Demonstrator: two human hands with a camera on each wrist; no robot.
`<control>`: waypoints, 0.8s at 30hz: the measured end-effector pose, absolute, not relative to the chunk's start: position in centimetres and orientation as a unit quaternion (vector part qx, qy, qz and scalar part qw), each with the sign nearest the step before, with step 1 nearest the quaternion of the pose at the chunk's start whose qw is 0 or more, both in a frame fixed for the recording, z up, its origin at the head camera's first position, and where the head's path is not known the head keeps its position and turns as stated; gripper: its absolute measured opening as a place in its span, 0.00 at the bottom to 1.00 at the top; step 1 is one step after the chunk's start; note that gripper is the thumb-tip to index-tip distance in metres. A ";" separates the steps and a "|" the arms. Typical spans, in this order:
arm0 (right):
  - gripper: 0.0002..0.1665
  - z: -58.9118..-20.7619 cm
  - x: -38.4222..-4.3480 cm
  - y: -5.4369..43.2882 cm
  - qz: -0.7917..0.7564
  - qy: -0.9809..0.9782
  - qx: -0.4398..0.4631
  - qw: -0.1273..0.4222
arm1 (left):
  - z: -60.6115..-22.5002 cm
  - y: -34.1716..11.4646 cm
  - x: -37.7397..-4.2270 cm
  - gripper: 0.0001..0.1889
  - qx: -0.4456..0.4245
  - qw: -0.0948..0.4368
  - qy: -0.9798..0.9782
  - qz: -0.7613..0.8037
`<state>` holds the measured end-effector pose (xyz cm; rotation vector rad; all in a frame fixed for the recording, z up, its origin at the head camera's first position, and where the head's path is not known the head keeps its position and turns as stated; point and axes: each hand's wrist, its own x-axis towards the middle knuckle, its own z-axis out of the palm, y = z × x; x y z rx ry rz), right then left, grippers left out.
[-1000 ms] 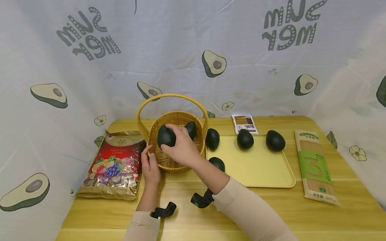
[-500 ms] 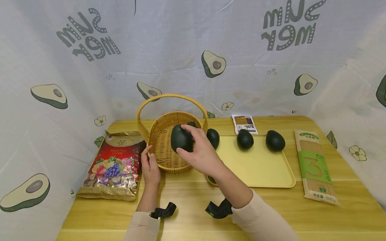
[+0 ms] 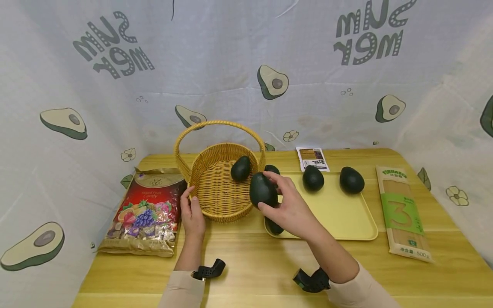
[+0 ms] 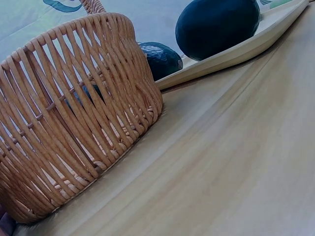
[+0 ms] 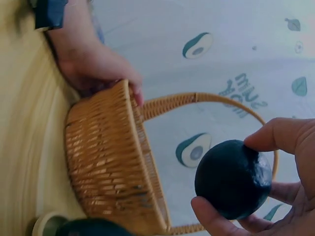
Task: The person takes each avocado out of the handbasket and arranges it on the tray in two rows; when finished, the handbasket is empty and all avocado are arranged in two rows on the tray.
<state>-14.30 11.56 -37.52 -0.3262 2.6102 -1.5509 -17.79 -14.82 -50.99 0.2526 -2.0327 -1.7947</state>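
My right hand (image 3: pixel 289 207) grips a dark green avocado (image 3: pixel 263 190) between thumb and fingers, over the tray's left edge and just right of the wicker basket (image 3: pixel 221 216). The right wrist view shows this avocado (image 5: pixel 233 180) from its round end. At the basket's left rim, my left hand (image 3: pixel 193 218) holds on with its fingertips at the edge; in the right wrist view those fingers reach over the rim. Inside the basket, one avocado (image 3: pixel 240 168) lies against the right wall. Several more avocados sit on the yellow tray (image 3: pixel 327 218), two of them partly hidden behind my right hand and its avocado.
A red bag of mixed fruit candy (image 3: pixel 146 214) lies left of the basket. Right of the tray is a long noodle packet (image 3: pixel 402 214). A small white packet (image 3: pixel 313 158) lies behind the tray. The basket's tall handle (image 3: pixel 219 122) arches above it.
My right hand has carried the avocado rightward out from over the basket to the tray's left edge. The left hand and the basket stay in place.
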 end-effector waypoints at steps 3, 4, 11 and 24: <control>0.44 -38.1 -13.9 12.8 -0.501 0.858 -0.103 0.037 | -51.0 -14.8 -17.8 0.20 0.093 0.207 -0.728 -0.647; 0.44 -38.3 -13.7 13.2 -0.497 0.861 -0.102 0.033 | -51.0 -14.8 -17.7 0.20 0.093 0.207 -0.728 -0.647; 0.42 -39.4 -12.7 16.1 -0.473 0.876 -0.088 0.018 | -50.9 -14.8 -17.6 0.20 0.091 0.206 -0.726 -0.650; 0.44 -41.7 -11.3 20.4 -0.443 0.894 -0.061 0.005 | -51.0 -14.7 -17.7 0.20 0.091 0.211 -0.725 -0.650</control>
